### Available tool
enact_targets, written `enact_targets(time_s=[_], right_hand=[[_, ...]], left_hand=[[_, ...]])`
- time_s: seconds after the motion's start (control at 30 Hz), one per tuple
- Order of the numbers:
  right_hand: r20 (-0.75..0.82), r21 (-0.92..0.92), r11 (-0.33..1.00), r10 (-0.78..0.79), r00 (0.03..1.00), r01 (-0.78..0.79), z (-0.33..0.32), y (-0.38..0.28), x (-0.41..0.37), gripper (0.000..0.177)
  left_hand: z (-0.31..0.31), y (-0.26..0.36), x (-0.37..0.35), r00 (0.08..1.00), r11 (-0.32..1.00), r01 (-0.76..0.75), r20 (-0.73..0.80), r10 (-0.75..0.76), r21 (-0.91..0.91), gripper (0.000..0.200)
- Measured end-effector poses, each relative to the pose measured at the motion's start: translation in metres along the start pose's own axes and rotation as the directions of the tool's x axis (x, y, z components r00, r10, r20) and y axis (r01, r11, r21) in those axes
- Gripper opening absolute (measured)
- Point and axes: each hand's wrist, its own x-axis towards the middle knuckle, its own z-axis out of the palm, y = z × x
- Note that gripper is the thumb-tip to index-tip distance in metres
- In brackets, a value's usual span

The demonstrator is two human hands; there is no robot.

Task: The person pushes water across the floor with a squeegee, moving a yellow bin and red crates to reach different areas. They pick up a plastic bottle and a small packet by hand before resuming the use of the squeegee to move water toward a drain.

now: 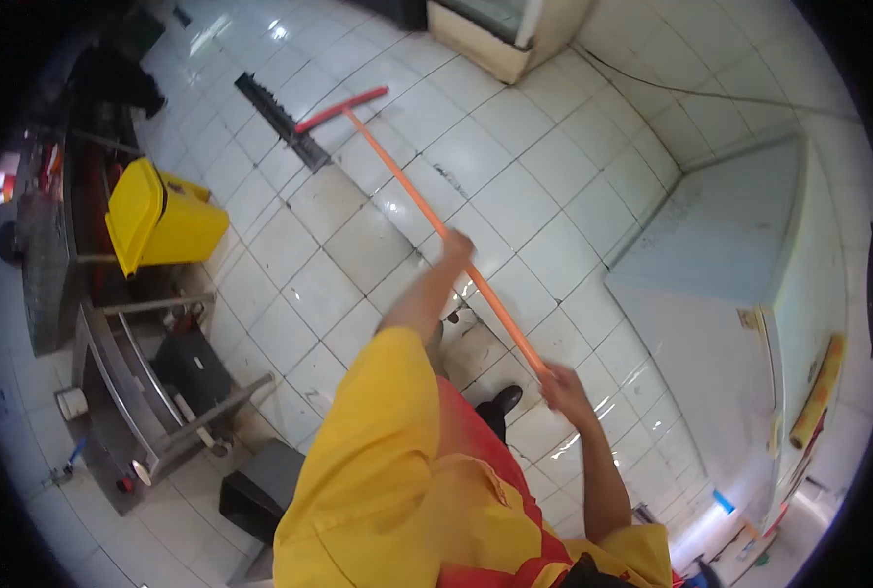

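A floor squeegee with a long orange handle (407, 183) and a red head (363, 98) reaches away from me across white floor tiles. My left hand (458, 247), slightly blurred, is closed around the middle of the handle. Nearer my body, my right hand (562, 390) grips its upper end. The squeegee's head lies on the floor beside a dark drain channel (270, 110), its left end close to the channel's edge. Wet, shiny patches show on the tiles (476, 127).
A yellow bin (187, 225) stands at the left by a metal counter (49, 265). Below it are a steel frame (128, 363) and a dark container (260, 490). At the right is a large white freezer or refrigerator (691, 343). My black shoe (505, 398) is near the handle.
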Motion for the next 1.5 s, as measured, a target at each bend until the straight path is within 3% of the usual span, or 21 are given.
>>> enact_targets(time_s=[0.07, 0.17, 0.2, 0.27, 0.33, 0.4, 0.47, 0.67, 0.7, 0.83, 0.87, 0.9, 0.93, 0.97, 1.07, 1.13, 1.27, 1.37, 1.4, 1.47, 1.5], right_hand=[[0.041, -0.033, 0.995, -0.093, 0.995, 0.095, 0.056, -0.047, 0.073, 0.028], [0.027, 0.089, 0.996, -0.026, 0.999, 0.024, 0.121, -0.083, 0.137, 0.030], [0.030, 0.088, 0.996, -0.023, 0.999, 0.021, 0.128, -0.077, 0.141, 0.030], [0.021, -0.152, 0.985, -0.079, 0.997, 0.082, 0.137, -0.054, 0.139, 0.030], [0.023, -0.039, 0.999, 0.029, 0.999, -0.028, 0.119, -0.021, 0.100, 0.027], [-0.072, -0.078, 0.981, 0.170, 0.983, -0.175, 0.092, 0.009, 0.055, 0.028], [-0.056, -0.065, 0.982, 0.173, 0.983, -0.176, 0.048, 0.057, 0.015, 0.031], [-0.125, -0.108, 0.960, 0.245, 0.962, -0.258, -0.090, 0.152, -0.128, 0.038], [-0.146, -0.119, 0.954, 0.258, 0.955, -0.276, -0.111, 0.172, -0.161, 0.036], [-0.191, -0.126, 0.923, 0.336, 0.922, -0.362, -0.202, 0.258, -0.307, 0.036], [-0.237, -0.091, 0.920, 0.352, 0.905, -0.382, -0.213, 0.265, -0.350, 0.034], [-0.295, -0.144, 0.896, 0.366, 0.883, -0.419, -0.225, 0.273, -0.393, 0.030], [-0.228, -0.261, 0.898, 0.300, 0.926, -0.355, -0.244, 0.295, -0.429, 0.026], [-0.245, -0.328, 0.895, 0.228, 0.942, -0.302, -0.272, 0.352, -0.470, 0.027], [-0.448, -0.472, 0.691, 0.346, 0.824, -0.547, -0.246, 0.306, -0.554, 0.029], [-0.522, -0.525, 0.582, 0.356, 0.776, -0.620, -0.225, 0.295, -0.574, 0.030], [-0.539, -0.646, 0.457, 0.294, 0.789, -0.612, -0.190, 0.290, -0.541, 0.033], [-0.473, -0.730, 0.453, 0.206, 0.857, -0.512, -0.155, 0.288, -0.450, 0.035], [-0.446, -0.747, 0.470, 0.172, 0.878, -0.471, -0.139, 0.285, -0.410, 0.036], [-0.487, -0.663, 0.602, 0.106, 0.867, -0.445, -0.097, 0.278, -0.319, 0.045], [-0.389, -0.791, 0.522, -0.030, 0.921, -0.318, -0.079, 0.277, -0.266, 0.047]], left_hand=[[-0.058, -0.079, -0.026, 0.972, 0.978, 0.203, 0.111, -0.207, 0.044, 0.019], [-0.029, -0.142, -0.036, 0.921, 0.937, 0.346, -0.208, -0.329, 0.050, 0.019], [-0.030, -0.141, -0.041, 0.921, 0.936, 0.347, -0.204, -0.331, 0.049, 0.019], [-0.030, -0.122, -0.066, 0.747, 0.714, 0.569, -0.105, -0.656, -0.408, 0.022], [0.033, -0.084, -0.059, 0.848, 0.875, 0.483, -0.244, -0.470, -0.007, 0.025], [0.022, -0.033, -0.086, 0.987, 0.982, 0.158, -0.010, -0.158, 0.103, 0.026], [0.006, 0.034, -0.105, 0.989, 0.999, 0.036, 0.143, -0.041, 0.038, 0.023], [-0.044, 0.235, -0.169, 0.956, 0.968, -0.209, 0.178, 0.233, -0.141, 0.013], [-0.026, 0.278, -0.172, 0.948, 0.948, -0.257, 0.141, 0.285, -0.188, 0.011], [-0.022, 0.452, -0.233, 0.835, 0.758, -0.468, 0.055, 0.548, -0.454, 0.013], [-0.032, 0.486, -0.257, 0.770, 0.659, -0.583, -0.063, 0.635, -0.476, 0.010], [-0.035, 0.527, -0.277, 0.706, 0.581, -0.658, -0.126, 0.697, -0.479, 0.009], [-0.056, 0.557, -0.300, 0.646, 0.538, -0.688, -0.073, 0.760, -0.488, 0.009], [-0.056, 0.593, -0.317, 0.573, 0.434, -0.727, -0.120, 0.811, -0.532, 0.010], [-0.098, 0.654, -0.372, 0.412, 0.291, -0.769, -0.092, 0.907, -0.569, 0.009], [-0.117, 0.662, -0.395, 0.348, 0.222, -0.811, -0.140, 0.927, -0.541, 0.011], [-0.093, 0.630, -0.395, 0.365, 0.275, -0.796, -0.065, 0.929, -0.540, 0.016], [-0.034, 0.558, -0.354, 0.530, 0.421, -0.756, -0.091, 0.843, -0.501, 0.015], [-0.002, 0.530, -0.333, 0.651, 0.530, -0.683, -0.088, 0.754, -0.502, 0.015], [0.025, 0.424, -0.290, 0.796, 0.693, -0.511, 0.025, 0.605, -0.508, 0.014], [0.025, 0.352, -0.281, 0.884, 0.781, -0.440, -0.059, 0.464, -0.443, 0.014]])
